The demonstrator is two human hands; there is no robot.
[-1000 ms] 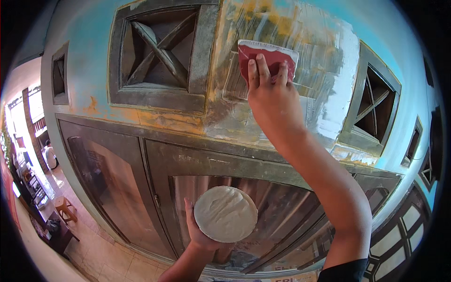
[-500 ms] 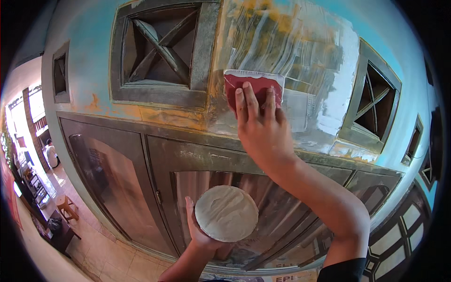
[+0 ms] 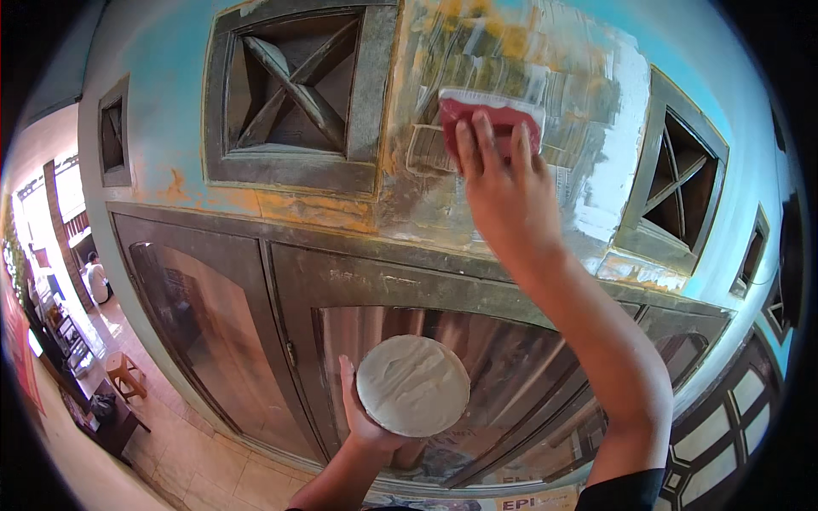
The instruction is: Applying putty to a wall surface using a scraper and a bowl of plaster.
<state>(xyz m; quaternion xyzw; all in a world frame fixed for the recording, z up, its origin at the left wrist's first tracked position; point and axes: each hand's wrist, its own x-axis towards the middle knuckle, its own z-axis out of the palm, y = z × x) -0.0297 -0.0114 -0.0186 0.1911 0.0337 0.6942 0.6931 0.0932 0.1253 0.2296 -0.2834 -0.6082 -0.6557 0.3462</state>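
Observation:
My right hand (image 3: 509, 187) presses a red spreader (image 3: 456, 111) with a pale, putty-covered edge flat on the wall patch (image 3: 596, 102), its fingers lying over the blade. The patch is smeared with grey and white streaks over yellowish, worn paint. Lower down, my left hand (image 3: 363, 419) holds a round container of pale, creamy putty (image 3: 412, 383) from the side and beneath, thumb up along its left rim, in front of the glazed door below.
Cross-barred vents (image 3: 292, 89) flank the patch on a turquoise wall, above brown glazed doors (image 3: 192, 230). At far left are an open doorway, a seated person (image 3: 95, 277), a small stool (image 3: 124, 369) and a dark table with a black bag on the tiled floor.
The spreader and my right hand went down and left by half a second ago, and are now back up and to the right. My left hand with the putty has barely moved.

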